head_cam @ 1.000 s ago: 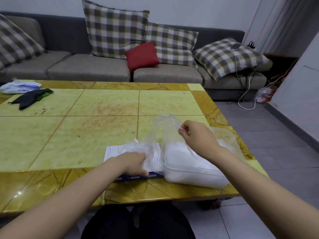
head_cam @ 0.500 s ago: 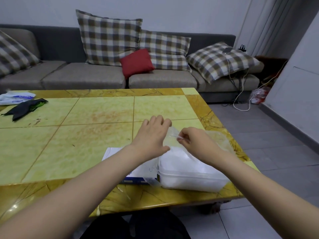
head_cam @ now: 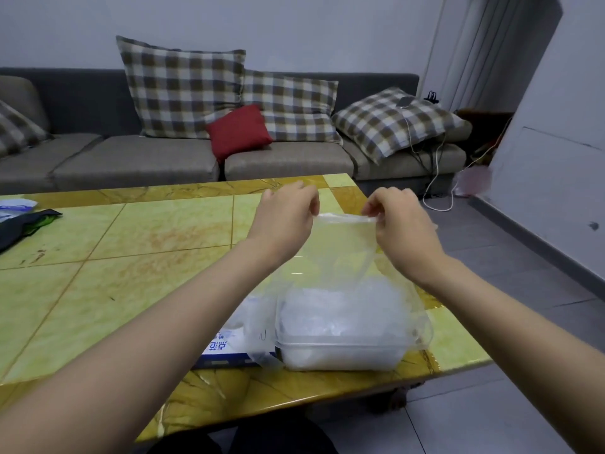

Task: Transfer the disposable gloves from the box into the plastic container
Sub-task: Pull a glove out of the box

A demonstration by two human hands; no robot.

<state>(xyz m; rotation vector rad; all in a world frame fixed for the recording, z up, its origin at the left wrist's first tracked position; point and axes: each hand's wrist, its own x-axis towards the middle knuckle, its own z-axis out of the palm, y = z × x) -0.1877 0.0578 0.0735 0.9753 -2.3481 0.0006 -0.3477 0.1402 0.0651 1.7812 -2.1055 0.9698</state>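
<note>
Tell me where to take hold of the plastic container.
Probably its rim lip, from the near side: the plastic container has a protruding lip along that wall, the box crowds its left end, and the gloves are heaped over the top.

There were 2 hands, left hand (head_cam: 284,221) & right hand (head_cam: 402,224), w/ 1 clear glove (head_cam: 340,244) pinched btwn them. Also 1 plastic container (head_cam: 340,353), gloves inside too bunched to count. 1 box (head_cam: 226,352), 1 table (head_cam: 131,257), 1 sofa (head_cam: 137,158), 4 plaid cushions (head_cam: 180,90), 1 red cushion (head_cam: 239,131), 1 dark cloth (head_cam: 19,224), 1 white packet (head_cam: 13,206).
</note>
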